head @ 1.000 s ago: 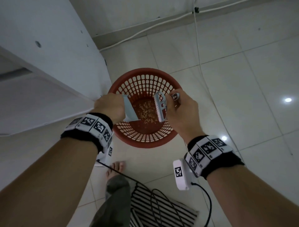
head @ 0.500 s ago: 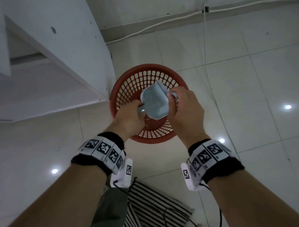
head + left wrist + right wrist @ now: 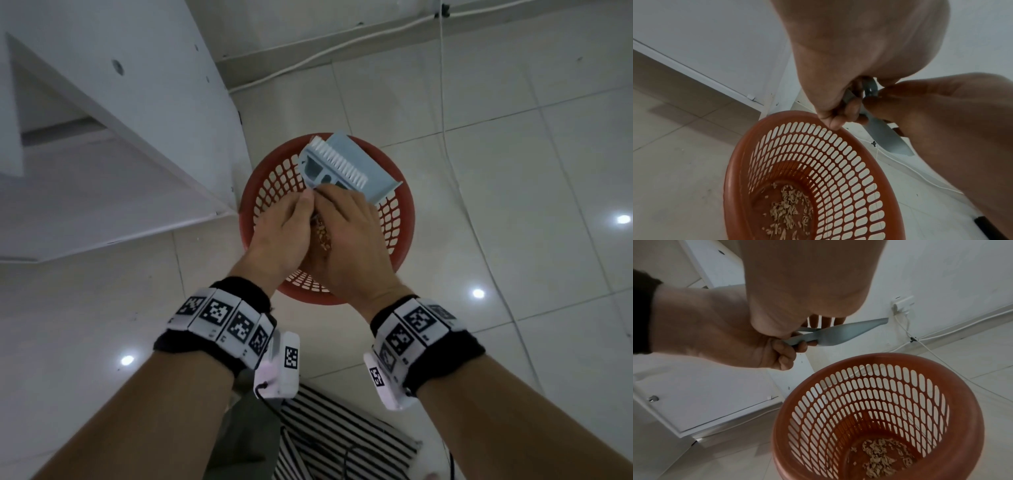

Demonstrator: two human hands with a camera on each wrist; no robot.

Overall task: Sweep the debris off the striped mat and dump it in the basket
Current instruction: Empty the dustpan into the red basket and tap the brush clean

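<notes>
A white cabinet [image 3: 113,144] stands at the far left, its corner just beside the round red plastic lattice basket [image 3: 399,219] on the tiled floor. Over the basket, the left hand [image 3: 281,233] has its fingers [image 3: 838,116] curled round the handle of the pale blue plastic dustpan [image 3: 368,171]; to its right the right hand [image 3: 352,240] grips the handle of the small blue brush with white bristles [image 3: 337,164], which lies nested in the pan. Both tools sit level above the rim, and the pan seems empty, though its inside shows only in part. The tan shredded debris [image 3: 881,454] lies on the basket's bottom, so the dumping looks done. The black-and-white striped mat [image 3: 342,442] shows only a corner below the wrists; whether any scraps are left on it I cannot tell
</notes>
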